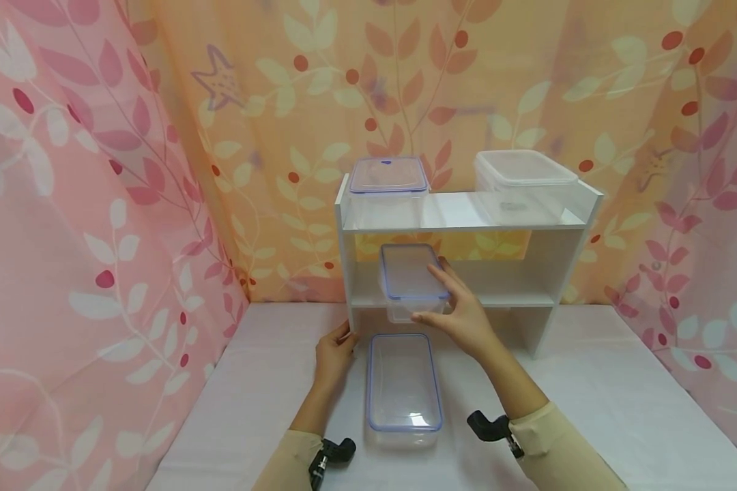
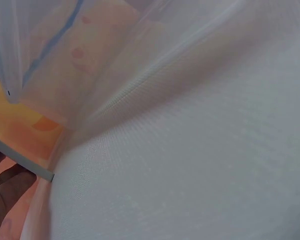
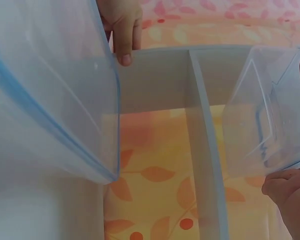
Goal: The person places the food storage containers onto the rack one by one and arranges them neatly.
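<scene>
A small white two-tier shelf (image 1: 500,294) stands on the table. My right hand (image 1: 465,319) grips a clear plastic food container (image 1: 410,276) with a blue-edged lid, thumb at its near side and fingers on its right side. That container is at the front of the middle board, on the left; in the right wrist view the container (image 3: 245,125) is beside the board's edge. My left hand (image 1: 334,358) pinches the bottom front edge of the left side panel, and the left wrist view shows the fingers (image 2: 15,186) against that panel (image 2: 22,161).
A larger clear container (image 1: 403,385) with a blue-rimmed lid lies on the white tabletop (image 1: 258,382) before the shelf. On the top board sit a blue-rimmed container (image 1: 388,204) at left and a white-lidded container (image 1: 522,187) at right. Patterned curtains (image 1: 270,225) surround the table.
</scene>
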